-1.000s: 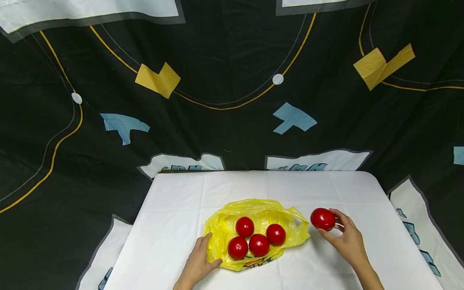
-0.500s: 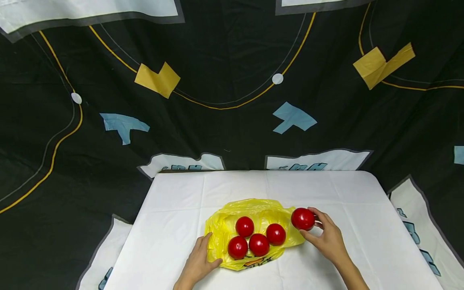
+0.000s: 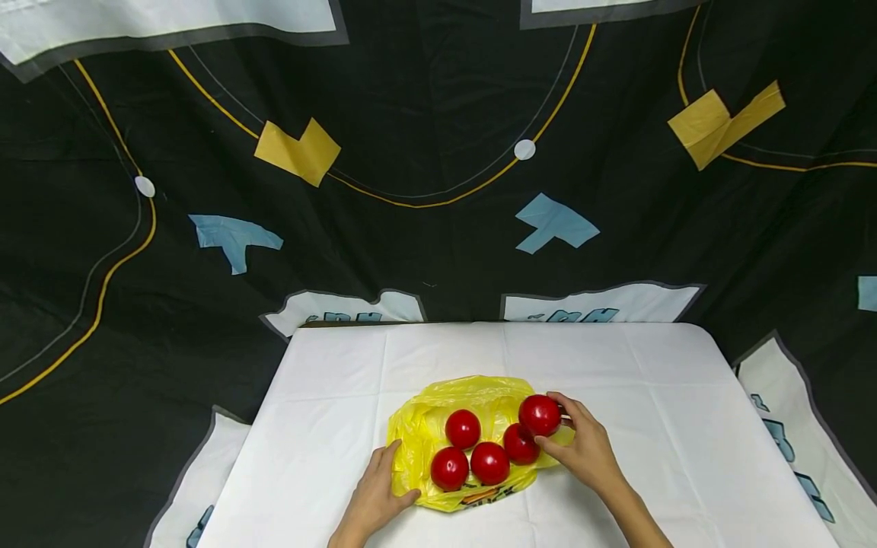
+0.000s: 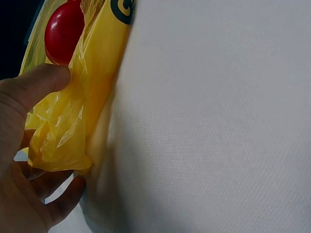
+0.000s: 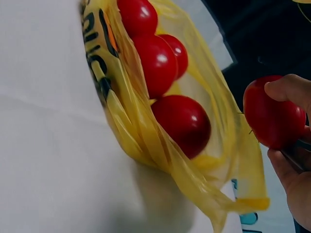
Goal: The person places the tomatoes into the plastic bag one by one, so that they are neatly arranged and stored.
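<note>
A yellow plastic bag (image 3: 473,392) lies spread on the table with several glossy red tomatoes (image 3: 449,467) in it. My left hand (image 3: 373,487) holds the bag's left edge; in the left wrist view the thumb (image 4: 46,82) lies on the near side of the yellow film and the fingers are partly behind it. Another red tomato (image 3: 540,415) is in my right hand (image 3: 589,453), gripped between thumb and fingers. From the head it overlaps the rightmost bagged tomato (image 3: 521,449). In the right wrist view the held tomato (image 5: 272,111) is beside the bag's open mouth, apart from the others.
A white cloth (image 3: 329,365) covers the table. Behind it hangs a dark patterned curtain (image 3: 425,251). Dark lettering (image 5: 99,63) is printed on the bag's near side, and a loose handle (image 5: 252,204) of the bag sticks out at its right end.
My right hand has carried its tomato leftward, from beside the bag's right end to over the right part of the bag. The left hand and the bagged tomatoes have stayed put.
</note>
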Demonstrator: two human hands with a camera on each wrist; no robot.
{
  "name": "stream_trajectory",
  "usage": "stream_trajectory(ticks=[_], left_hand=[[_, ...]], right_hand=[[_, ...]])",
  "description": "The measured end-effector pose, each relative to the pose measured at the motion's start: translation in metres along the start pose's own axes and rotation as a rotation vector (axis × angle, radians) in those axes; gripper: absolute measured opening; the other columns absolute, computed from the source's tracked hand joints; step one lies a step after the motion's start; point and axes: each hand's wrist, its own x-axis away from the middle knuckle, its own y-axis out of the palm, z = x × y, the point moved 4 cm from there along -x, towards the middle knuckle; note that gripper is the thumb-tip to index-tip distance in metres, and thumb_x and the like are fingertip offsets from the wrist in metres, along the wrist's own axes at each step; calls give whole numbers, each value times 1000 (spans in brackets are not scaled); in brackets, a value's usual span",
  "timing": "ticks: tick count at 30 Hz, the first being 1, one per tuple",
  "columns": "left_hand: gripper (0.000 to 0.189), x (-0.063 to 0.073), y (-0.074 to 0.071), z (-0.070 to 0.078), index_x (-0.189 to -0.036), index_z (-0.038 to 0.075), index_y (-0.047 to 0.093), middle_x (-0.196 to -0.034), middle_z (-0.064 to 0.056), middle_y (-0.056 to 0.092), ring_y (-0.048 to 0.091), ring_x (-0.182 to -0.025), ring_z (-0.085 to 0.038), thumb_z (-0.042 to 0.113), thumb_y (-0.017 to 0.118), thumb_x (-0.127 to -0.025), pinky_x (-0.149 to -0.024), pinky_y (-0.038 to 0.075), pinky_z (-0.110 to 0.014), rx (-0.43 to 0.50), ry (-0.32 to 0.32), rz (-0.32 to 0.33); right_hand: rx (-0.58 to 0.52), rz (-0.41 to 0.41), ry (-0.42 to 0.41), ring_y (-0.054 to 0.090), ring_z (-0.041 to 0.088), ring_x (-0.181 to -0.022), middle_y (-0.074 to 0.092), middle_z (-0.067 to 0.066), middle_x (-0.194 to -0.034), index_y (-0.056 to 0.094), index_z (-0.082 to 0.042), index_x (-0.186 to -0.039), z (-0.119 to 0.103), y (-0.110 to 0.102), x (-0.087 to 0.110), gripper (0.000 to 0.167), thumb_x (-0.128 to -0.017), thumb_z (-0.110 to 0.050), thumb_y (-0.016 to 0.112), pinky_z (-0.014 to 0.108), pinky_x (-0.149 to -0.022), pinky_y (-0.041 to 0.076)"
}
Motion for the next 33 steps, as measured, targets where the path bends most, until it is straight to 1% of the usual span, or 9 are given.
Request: stream_trajectory(ticks=[8, 12, 18, 25, 28, 33], left_hand=[[95, 0, 0, -1, -142, 3, 35, -131, -18, 43, 48, -119, -38, 39, 83, -69, -96, 43, -54, 1, -3, -3], [95, 0, 0, -1, -142, 3, 35, -131, -18, 43, 48, -119, -39, 39, 83, -69, -96, 44, -54, 2, 3, 0], [94, 0, -1, 0, -142, 2, 34, -131, -19, 43, 48, -118, -39, 38, 83, -70, -96, 44, -54, 4, 17, 5], [94, 0, 0, -1, -142, 3, 35, -130, -18, 43, 48, -118, -39, 39, 83, -70, -95, 45, -54, -5, 13, 7], [94, 0, 0, -2, -142, 3, 35, -131, -18, 43, 48, -118, -38, 39, 83, -70, -95, 45, -54, -6, 9, 6], [94, 0, 0, -1, -142, 3, 35, -131, -18, 43, 48, -118, -38, 39, 83, -70, -95, 44, -54, -6, 10, 5]], right_hand=[[-38, -79, 52, 62, 24, -100, 58, 4, -116, 54, -7, -129, -4, 27, -4, 70, -67, -10, 86, 42, -83, 55], [-34, -103, 50, 62, 25, -100, 59, 5, -117, 54, -9, -129, -7, 37, -5, 69, -67, -11, 86, 43, -83, 55], [0, -103, 24, 61, 23, -102, 59, 6, -119, 54, -9, -128, -8, 48, -8, 68, -67, -12, 86, 41, -84, 55], [35, -91, -16, 60, 25, -104, 59, 8, -120, 55, -9, -128, -8, 55, -8, 68, -67, -16, 86, 43, -85, 53], [54, -101, -20, 59, 27, -106, 58, 9, -122, 54, -9, -129, -6, 58, -9, 68, -69, -17, 85, 46, -87, 52], [77, -119, -11, 58, 29, -108, 58, 10, -123, 53, -9, -130, -3, 64, -9, 68, -70, -17, 84, 47, -89, 51]])
